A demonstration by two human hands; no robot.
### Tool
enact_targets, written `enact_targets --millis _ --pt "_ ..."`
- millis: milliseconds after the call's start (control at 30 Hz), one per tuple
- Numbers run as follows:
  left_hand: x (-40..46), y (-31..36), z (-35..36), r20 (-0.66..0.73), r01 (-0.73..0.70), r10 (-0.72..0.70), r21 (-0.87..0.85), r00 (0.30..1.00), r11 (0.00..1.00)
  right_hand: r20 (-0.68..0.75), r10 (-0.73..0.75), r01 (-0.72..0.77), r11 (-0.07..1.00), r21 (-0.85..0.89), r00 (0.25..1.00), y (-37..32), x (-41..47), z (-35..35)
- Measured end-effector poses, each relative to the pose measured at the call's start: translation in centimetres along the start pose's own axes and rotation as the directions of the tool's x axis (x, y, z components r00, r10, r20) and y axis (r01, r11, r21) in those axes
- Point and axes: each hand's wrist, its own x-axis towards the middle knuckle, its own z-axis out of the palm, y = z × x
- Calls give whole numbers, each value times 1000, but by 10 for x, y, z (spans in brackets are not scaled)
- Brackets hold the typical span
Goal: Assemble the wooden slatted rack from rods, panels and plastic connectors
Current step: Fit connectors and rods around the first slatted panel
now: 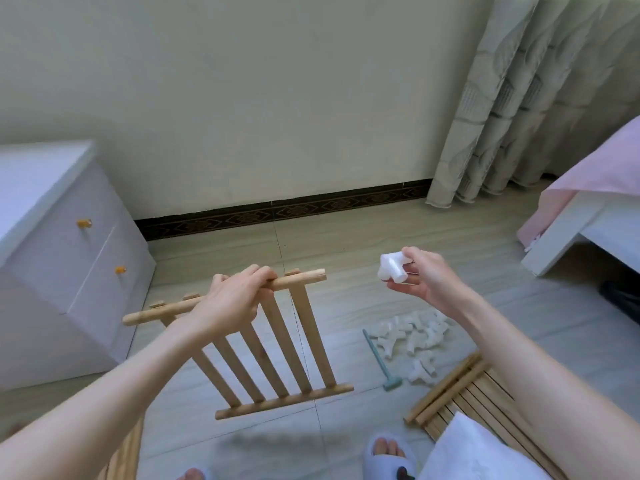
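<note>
My left hand [233, 303] grips the top rod of a wooden slatted panel [298, 344] and holds it up above the floor, slats running down to a lower rod. My right hand [427, 280] pinches a white plastic connector [391, 268] in the air, to the right of the panel's free rod end. A pile of several more white connectors [414, 341] lies on the floor below that hand. Loose wooden rods [446, 389] and another slatted panel [485, 403] lie at the lower right, partly hidden by my right arm.
A small green mallet [379, 362] lies on the tiled floor beside the connector pile. A white drawer cabinet [65, 265] stands at the left, a bed [585, 209] at the right, a curtain [512, 109] behind. More wood [124, 452] shows at the lower left. My slippered feet [389, 455] are at the bottom.
</note>
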Motion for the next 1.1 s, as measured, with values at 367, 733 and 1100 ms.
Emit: enact_targets --millis 367,733,1100 --pt "-28 -8 -24 -61 52 -67 -219 996 974 169 112 -172 900 402 979 -19 -50 75" --pt "-30 -8 -26 -93 2 -3 -10 996 1000 85 -16 -16 931 365 996 -2 -48 93" --pt "-36 -8 -33 -128 35 -52 -135 990 990 201 -40 -12 969 249 979 7 -53 114"
